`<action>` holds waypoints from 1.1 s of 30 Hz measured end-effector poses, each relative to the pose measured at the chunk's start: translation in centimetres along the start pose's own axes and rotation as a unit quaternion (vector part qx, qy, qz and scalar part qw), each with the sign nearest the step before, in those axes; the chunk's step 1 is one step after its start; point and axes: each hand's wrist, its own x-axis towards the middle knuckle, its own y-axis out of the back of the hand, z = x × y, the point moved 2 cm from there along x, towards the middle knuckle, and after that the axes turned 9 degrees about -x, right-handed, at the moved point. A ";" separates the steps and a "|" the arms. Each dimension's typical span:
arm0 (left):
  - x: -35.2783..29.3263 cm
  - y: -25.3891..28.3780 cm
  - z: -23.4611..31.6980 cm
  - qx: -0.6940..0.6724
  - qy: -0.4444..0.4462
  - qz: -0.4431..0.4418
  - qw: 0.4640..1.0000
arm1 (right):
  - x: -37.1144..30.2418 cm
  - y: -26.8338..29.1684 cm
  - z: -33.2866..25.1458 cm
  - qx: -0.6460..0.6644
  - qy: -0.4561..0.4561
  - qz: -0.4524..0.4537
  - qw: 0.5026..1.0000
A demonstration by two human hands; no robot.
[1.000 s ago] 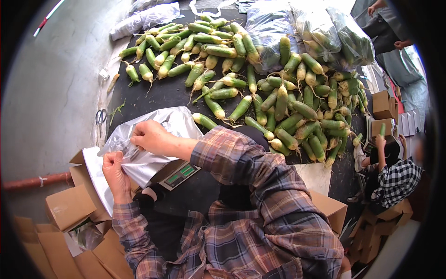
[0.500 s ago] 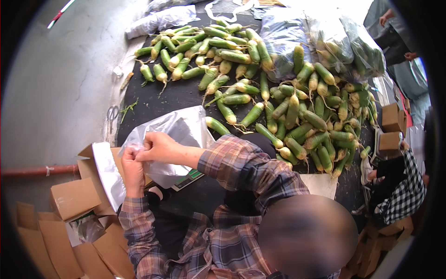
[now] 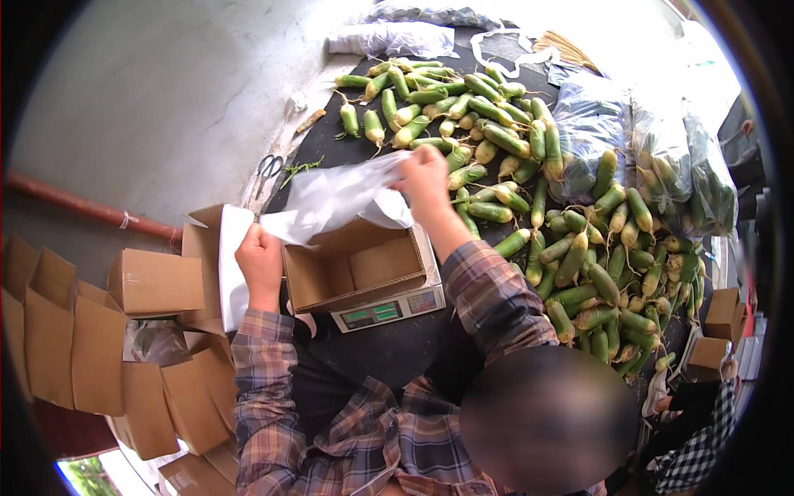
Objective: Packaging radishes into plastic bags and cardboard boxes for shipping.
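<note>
A thin, whitish plastic bag (image 3: 339,194) is stretched out in the air between my two hands. My left hand (image 3: 260,255) is closed on its near left corner, beside a white sheet (image 3: 234,269). Farther off to the right, my right hand (image 3: 425,180) pinches the bag's other end, close to the radishes. Below the bag an open cardboard box (image 3: 382,263) rests on a digital scale (image 3: 389,312) with a lit green display. The bag covers part of the box's far side.
Many green radishes (image 3: 571,264) lie heaped on the black table. Filled plastic bags (image 3: 589,132) stand at the far right, scissors (image 3: 269,168) at the left edge. Several empty cartons (image 3: 157,281) crowd the left. A person in a checkered sleeve (image 3: 703,438) is at the right.
My hands have moved apart, the right one going far right, and the bag is now spread between them. The box and scale have come into sight. The view has shifted left.
</note>
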 end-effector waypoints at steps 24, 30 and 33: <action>6.2 0.5 3.6 0.139 -0.045 0.032 0.989 | -7.6 -3.1 -8.0 -0.540 0.337 -0.139 0.758; 3.9 8.9 11.4 0.101 -0.230 0.271 0.929 | -5.7 0.6 -12.0 -0.421 0.464 0.133 0.768; 2.3 9.9 7.1 0.178 -0.278 0.281 0.901 | -6.1 0.6 -11.5 -0.324 0.570 0.157 0.739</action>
